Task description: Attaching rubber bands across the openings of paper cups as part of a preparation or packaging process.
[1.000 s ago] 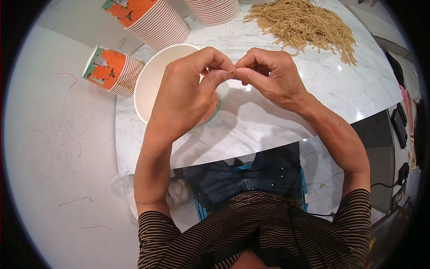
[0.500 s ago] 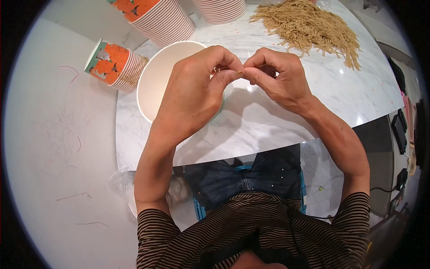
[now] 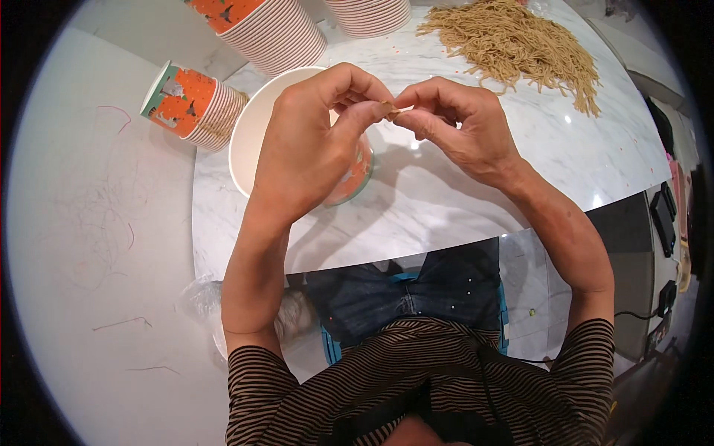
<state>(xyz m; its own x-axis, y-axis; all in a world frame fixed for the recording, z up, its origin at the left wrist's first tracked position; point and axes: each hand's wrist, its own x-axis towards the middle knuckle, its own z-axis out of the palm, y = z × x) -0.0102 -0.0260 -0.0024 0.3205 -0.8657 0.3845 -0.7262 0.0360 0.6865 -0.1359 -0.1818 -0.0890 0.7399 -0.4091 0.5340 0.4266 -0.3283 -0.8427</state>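
My left hand (image 3: pixel 316 126) and my right hand (image 3: pixel 461 126) meet above the table, thumbs and forefingers pinched together. Between their fingertips is a short tan strand (image 3: pixel 391 113), mostly hidden by the fingers. Behind my left hand stands a large paper bucket (image 3: pixel 249 145), white inside, with orange and green print (image 3: pixel 357 175) on its outer side. Farther right lies a big loose heap of tan, cord-like strands (image 3: pixel 520 48).
A stack of orange-printed paper cups (image 3: pixel 186 104) leans at the left, tan strands along its side. Two taller cup stacks (image 3: pixel 275 37) (image 3: pixel 368 16) stand at the back. The marble-patterned table (image 3: pixel 446 212) has a curved near edge; a white wall (image 3: pixel 89 186) bounds the left.
My left hand has shifted slightly left and up, and its fingertips have drawn a little apart from the right's. More of the tan strand and the bucket's printed side now shows.
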